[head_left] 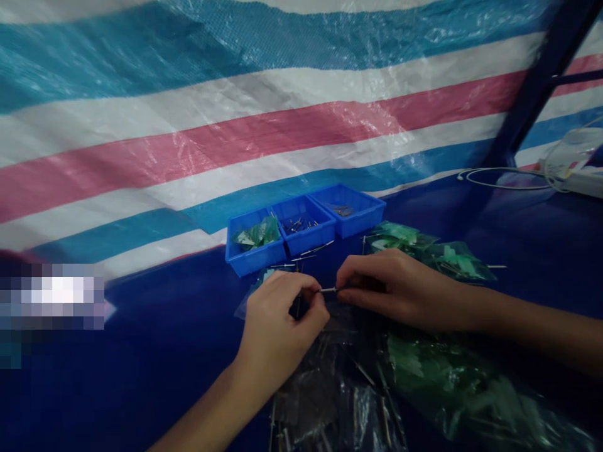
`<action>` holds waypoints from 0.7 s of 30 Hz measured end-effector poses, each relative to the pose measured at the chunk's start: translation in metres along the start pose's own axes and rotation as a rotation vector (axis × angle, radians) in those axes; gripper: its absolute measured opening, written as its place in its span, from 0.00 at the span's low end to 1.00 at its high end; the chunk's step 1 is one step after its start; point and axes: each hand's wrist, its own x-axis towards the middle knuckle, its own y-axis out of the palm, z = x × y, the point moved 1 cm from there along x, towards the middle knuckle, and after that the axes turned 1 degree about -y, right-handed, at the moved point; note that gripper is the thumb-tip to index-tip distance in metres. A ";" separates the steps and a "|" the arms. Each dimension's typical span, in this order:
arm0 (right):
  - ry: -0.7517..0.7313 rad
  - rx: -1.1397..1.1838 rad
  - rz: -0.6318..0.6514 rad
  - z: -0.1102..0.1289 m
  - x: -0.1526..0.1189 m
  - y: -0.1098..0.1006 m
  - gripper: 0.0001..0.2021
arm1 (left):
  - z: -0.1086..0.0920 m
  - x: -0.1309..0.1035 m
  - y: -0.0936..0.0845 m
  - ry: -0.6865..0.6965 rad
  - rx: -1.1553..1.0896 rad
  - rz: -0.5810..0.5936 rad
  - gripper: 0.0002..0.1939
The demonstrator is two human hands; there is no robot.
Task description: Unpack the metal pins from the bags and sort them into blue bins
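Between my two hands is a thin metal rod (328, 290), lying roughly level, its ends hidden by fingertips. My left hand (282, 314) pinches one end with thumb and forefinger. The other end sits in a pinch of my right hand (400, 285). What exact part the rod is cannot be made out. Below the hands lie clear plastic bags (325, 395) with dark and thin metal pieces. Under my right forearm rests a larger bag of green pieces (461, 376).
Three blue bins stand in a row: one with a green bag (257, 233), a middle bin (308, 235) of small metal pieces, and a right bin (360, 220). Small green bags (459, 260) lie beyond my right hand. A white cable (504, 186) loops at far right. Striped sheeting (264, 132) hangs behind.
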 end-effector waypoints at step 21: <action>-0.203 -0.102 -0.097 0.001 -0.005 0.003 0.06 | -0.001 -0.001 0.000 -0.110 -0.007 0.089 0.05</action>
